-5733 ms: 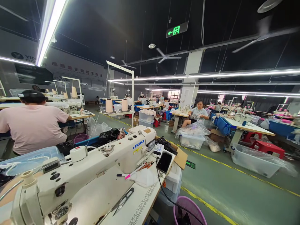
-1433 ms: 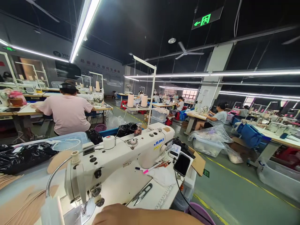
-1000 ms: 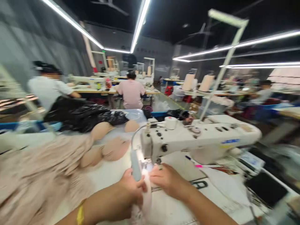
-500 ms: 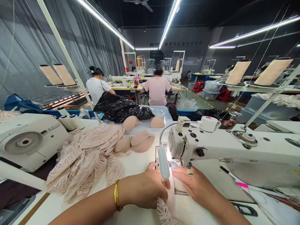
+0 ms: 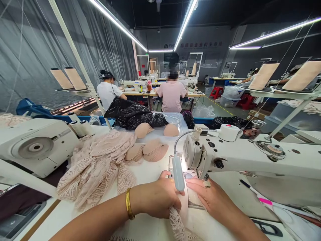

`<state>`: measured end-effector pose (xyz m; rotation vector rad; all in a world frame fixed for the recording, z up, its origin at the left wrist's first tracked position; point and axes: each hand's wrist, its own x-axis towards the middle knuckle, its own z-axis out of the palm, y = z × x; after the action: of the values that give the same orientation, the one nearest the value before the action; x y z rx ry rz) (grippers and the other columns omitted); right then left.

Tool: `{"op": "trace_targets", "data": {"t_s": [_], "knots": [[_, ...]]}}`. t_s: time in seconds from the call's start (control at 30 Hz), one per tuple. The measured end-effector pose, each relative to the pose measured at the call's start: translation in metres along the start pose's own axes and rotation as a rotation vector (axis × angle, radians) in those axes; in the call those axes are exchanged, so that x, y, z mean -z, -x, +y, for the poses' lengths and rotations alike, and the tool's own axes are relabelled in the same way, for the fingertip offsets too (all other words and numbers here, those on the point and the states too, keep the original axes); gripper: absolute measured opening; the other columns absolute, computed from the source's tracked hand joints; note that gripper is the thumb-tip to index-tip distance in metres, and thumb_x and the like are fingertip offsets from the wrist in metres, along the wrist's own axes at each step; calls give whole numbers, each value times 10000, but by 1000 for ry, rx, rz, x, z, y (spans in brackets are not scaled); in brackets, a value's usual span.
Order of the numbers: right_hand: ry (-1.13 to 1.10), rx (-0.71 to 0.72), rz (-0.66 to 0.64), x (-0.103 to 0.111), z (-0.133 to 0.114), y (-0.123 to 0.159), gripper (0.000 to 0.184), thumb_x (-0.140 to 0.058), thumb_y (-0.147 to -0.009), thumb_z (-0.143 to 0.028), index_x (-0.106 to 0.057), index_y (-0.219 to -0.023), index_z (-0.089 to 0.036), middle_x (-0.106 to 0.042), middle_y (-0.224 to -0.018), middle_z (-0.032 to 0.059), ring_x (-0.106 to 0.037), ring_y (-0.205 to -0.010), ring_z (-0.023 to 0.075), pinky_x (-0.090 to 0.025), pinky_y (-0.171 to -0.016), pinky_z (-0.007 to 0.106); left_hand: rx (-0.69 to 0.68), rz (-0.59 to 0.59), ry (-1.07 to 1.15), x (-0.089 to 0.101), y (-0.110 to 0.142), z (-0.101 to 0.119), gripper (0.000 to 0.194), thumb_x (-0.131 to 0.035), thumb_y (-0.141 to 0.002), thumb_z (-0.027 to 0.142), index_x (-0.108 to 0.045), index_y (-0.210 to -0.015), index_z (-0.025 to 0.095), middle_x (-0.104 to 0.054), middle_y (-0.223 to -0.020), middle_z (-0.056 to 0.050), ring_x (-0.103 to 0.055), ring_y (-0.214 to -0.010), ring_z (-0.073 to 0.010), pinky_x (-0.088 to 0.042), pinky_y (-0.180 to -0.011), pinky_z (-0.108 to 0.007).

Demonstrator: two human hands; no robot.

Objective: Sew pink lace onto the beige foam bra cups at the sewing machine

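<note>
My left hand [image 5: 160,198], with a gold bangle at its wrist, is closed on beige lace fabric [image 5: 177,219]. The lace hangs from its curled fingers toward the table's front edge. A smooth beige cup piece [image 5: 185,203] lies beside the lace, under the sewing machine head [image 5: 194,154]. My right hand [image 5: 209,192] lies with fingers stretched out flat, their tips by the presser foot at the piece's right edge. A grey lamp [image 5: 178,174] on a bendable neck hides part of the left fingers and the needle area.
Heaped beige lace [image 5: 97,164] and stacked foam cups [image 5: 155,152] lie to the left. Behind them, a clear plastic bin [image 5: 182,117] stands by black plastic bags [image 5: 130,113]. A pink-banded white tool [image 5: 265,201] rests at right. Two people sit further ahead.
The whole view has shifted slightly, so the scene sits a little further right. Both hands keep nearly the same place at the machine, the left still gripping the lace.
</note>
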<state>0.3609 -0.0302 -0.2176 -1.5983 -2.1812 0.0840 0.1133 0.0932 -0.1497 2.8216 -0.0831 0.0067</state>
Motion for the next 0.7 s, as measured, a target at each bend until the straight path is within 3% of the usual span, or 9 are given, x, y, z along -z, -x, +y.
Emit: {"op": "trace_targets", "data": {"t_s": [0.37, 0.57, 0.7], "knots": [[33, 30, 90, 12, -8, -7, 492, -454, -966, -70, -776, -1262, -295, -800, -1275, 73, -753, -1093, 272, -668, -815, 370, 10, 47, -13, -3, -3, -13, 111, -746, -814, 137, -759, -845, 242, -704, -860, -14, -610, -932, -243, -357, -1020, -432], [90, 30, 71, 10, -5, -2, 522, -451, -923, -49, -784, -1236, -302, -814, -1186, 79, -769, -1024, 282, -675, -730, 361, 11, 79, -15, 3, -4, -17, 163, -735, -820, 87, -681, -732, 213, -692, -844, -9, -590, -934, -230, -322, -957, -408], [117, 52, 95, -1, 1, 5, 527, -442, -977, -73, -753, -1329, -311, -808, -1175, 104, -774, -1021, 300, -683, -738, 400, 12, 66, -19, 7, -4, -17, 199, -737, -789, 42, -646, -703, 197, -714, -920, 1, -599, -963, -223, -297, -923, -411]]}}
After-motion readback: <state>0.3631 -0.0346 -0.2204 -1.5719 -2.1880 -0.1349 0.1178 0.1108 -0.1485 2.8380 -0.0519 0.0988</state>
